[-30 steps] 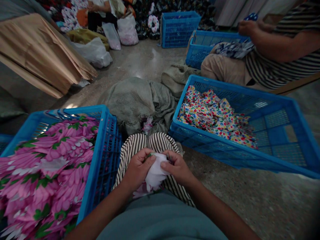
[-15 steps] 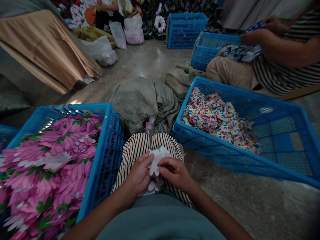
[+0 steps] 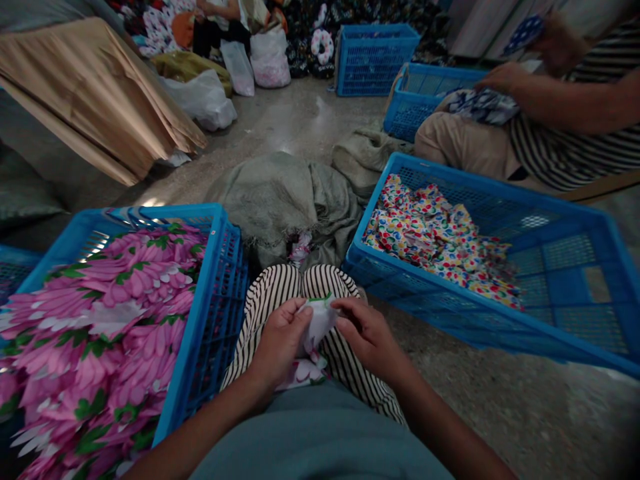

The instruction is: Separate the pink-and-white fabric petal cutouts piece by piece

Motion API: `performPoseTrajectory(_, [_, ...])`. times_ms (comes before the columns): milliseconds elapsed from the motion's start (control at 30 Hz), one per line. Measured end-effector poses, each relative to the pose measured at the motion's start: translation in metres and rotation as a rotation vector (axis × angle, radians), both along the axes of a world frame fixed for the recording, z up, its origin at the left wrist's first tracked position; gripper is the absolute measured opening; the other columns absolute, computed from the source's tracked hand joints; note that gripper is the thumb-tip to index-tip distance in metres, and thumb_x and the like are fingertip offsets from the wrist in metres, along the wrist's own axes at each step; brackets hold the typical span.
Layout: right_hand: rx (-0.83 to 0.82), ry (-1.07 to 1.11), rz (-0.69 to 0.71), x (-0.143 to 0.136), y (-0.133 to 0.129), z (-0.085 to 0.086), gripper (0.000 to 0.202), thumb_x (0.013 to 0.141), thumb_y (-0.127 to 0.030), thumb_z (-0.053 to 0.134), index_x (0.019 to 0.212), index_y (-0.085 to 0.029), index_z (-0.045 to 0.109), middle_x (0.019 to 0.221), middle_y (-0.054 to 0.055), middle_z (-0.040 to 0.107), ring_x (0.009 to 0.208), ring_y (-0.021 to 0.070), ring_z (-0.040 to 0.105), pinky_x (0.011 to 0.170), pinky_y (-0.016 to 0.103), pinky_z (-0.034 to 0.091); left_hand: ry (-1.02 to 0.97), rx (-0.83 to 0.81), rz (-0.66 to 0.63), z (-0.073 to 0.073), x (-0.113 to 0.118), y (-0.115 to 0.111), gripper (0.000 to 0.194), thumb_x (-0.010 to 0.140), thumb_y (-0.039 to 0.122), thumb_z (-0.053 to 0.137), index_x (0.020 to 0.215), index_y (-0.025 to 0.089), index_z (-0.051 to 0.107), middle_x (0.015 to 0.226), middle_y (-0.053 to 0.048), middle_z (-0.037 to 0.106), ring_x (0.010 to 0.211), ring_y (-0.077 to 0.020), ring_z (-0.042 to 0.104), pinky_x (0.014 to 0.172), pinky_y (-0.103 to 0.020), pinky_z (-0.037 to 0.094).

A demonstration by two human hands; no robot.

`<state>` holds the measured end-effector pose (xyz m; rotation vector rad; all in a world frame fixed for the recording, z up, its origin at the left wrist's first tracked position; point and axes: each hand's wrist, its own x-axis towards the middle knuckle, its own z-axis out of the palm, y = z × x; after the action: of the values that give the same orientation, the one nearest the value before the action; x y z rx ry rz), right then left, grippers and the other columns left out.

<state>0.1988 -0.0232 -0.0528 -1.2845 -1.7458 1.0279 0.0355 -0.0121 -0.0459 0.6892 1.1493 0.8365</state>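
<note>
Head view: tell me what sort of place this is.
Probably a fabric workshop: the left hand holds a white cloth piece, a blue crate is heaped with pink pieces, and a seated co-worker handles blue cloth.

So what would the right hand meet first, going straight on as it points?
The right hand would likely meet the white, green-edged cloth piece in the left hand; contact may already exist.

White cloth piece (image 3: 320, 323) with a green edge (image 3: 320, 300)
Thin, soft and slightly creased, it hangs toward six o'clock from the view's middle, green edge at its twelve, narrowing to pink-marked folds at six; whether the pink-and-white cloth (image 3: 303, 373) at its seven o'clock joins it cannot be told.
</note>
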Motion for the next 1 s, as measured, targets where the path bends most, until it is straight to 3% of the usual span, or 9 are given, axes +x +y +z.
performPoseTrajectory(167, [0.064, -0.227, 0.169, -0.008, 0.006, 0.014, 0.030, 0.084, -0.029, 0.046, 0.112, -0.020, 0.051, 0.091, 0.007, 0.062, 0.082, 0.0183, 0.056, 0.071, 0.028, 0.041, 0.109, 0.049, -0.056, 0.003, -0.003, 0.000, 0.028, 0.073, 0.033, 0.057, 0.092, 0.014, 0.063, 0.072, -0.003, 0.064, 0.057, -0.0115, 0.053, 0.053, -0.020, 0.041])
performPoseTrajectory(367, [0.057, -0.309, 0.145, -0.009, 0.012, 0.014, 0.031, 0.085, -0.030, 0.044, 0.113, -0.021, 0.054, 0.097, 0.009, 0.065, 0.086, 0.0205, 0.059, 0.073, 0.031, 0.043, -0.012, -0.030, -0.042, 0.006, -0.001, -0.004, 0.021, 0.070, 0.032, 0.060, 0.082, 0.014, 0.064, 0.048, 0.003, 0.053, 0.043, -0.0095, 0.047, 0.049, -0.021, 0.039])
performPoseTrajectory(500, [0.008, -0.137, -0.065, -0.001, 0.015, 0.002, 0.027, 0.083, -0.027, 0.045, 0.107, -0.020, 0.058, 0.104, 0.009, 0.063, 0.094, 0.0210, 0.057, 0.081, 0.033, 0.041, -0.175, -0.169, 0.017, 0.011, 0.002, -0.003, 0.015, 0.068, 0.026, 0.062, 0.077, 0.014, 0.063, 0.051, 0.002, 0.055, 0.046, -0.0095, 0.051, 0.048, -0.020, 0.041])
performPoseTrajectory(567, [-0.082, 0.017, -0.207, 0.004, 0.017, -0.004, 0.025, 0.083, -0.028, 0.045, 0.100, -0.019, 0.060, 0.091, 0.007, 0.065, 0.081, 0.0184, 0.059, 0.070, 0.030, 0.044, -0.236, -0.210, 0.046, 0.012, 0.003, -0.002, 0.014, 0.066, 0.022, 0.064, 0.077, 0.013, 0.063, 0.058, 0.000, 0.060, 0.050, -0.0094, 0.054, 0.051, -0.019, 0.043])
performPoseTrajectory(633, [-0.227, 0.199, -0.289, 0.007, 0.017, -0.009, 0.026, 0.084, -0.033, 0.042, 0.095, -0.018, 0.060, 0.064, 0.001, 0.058, 0.055, 0.0125, 0.052, 0.049, 0.023, 0.039, -0.267, -0.230, 0.075, 0.012, 0.003, -0.001, 0.014, 0.065, 0.019, 0.065, 0.076, 0.012, 0.063, 0.062, -0.002, 0.063, 0.053, -0.0094, 0.056, 0.054, -0.019, 0.044])
performPoseTrajectory(700, [-0.347, 0.365, -0.307, 0.008, 0.015, -0.012, 0.028, 0.083, -0.038, 0.042, 0.093, -0.017, 0.059, 0.049, -0.006, 0.041, 0.039, 0.0078, 0.035, 0.038, 0.020, 0.025, -0.284, -0.239, 0.103, 0.010, 0.003, 0.000, 0.014, 0.065, 0.018, 0.065, 0.077, 0.011, 0.062, 0.062, -0.002, 0.063, 0.054, -0.0097, 0.057, 0.054, -0.018, 0.044])
performPoseTrajectory(767, [-0.392, 0.478, -0.301, 0.008, 0.012, -0.014, 0.027, 0.081, -0.039, 0.046, 0.092, -0.017, 0.057, 0.047, -0.008, 0.033, 0.038, 0.0062, 0.025, 0.036, 0.019, 0.018, -0.299, -0.241, 0.125, 0.008, 0.003, 0.000, 0.013, 0.066, 0.017, 0.065, 0.077, 0.011, 0.061, 0.061, -0.001, 0.063, 0.052, -0.0095, 0.057, 0.051, -0.018, 0.044])
performPoseTrajectory(867, [-0.387, 0.545, -0.308, 0.006, 0.008, -0.017, 0.023, 0.076, -0.036, 0.053, 0.088, -0.017, 0.056, 0.048, -0.008, 0.032, 0.039, 0.0056, 0.023, 0.036, 0.019, 0.015, -0.330, -0.255, 0.142, 0.007, 0.003, 0.002, 0.009, 0.067, 0.016, 0.064, 0.074, 0.012, 0.060, 0.060, -0.001, 0.064, 0.050, -0.0096, 0.057, 0.049, -0.018, 0.044])
performPoseTrajectory(1000, [-0.478, 0.669, -0.281, 0.002, 0.002, -0.023, 0.019, 0.075, -0.034, 0.055, 0.083, -0.017, 0.054, 0.047, -0.009, 0.031, 0.038, 0.0048, 0.022, 0.036, 0.018, 0.013, -0.404, -0.311, 0.228, 0.005, 0.001, 0.005, 0.007, 0.068, 0.010, 0.061, 0.074, 0.013, 0.060, 0.064, -0.001, 0.066, 0.056, -0.0117, 0.061, 0.058, -0.021, 0.050])
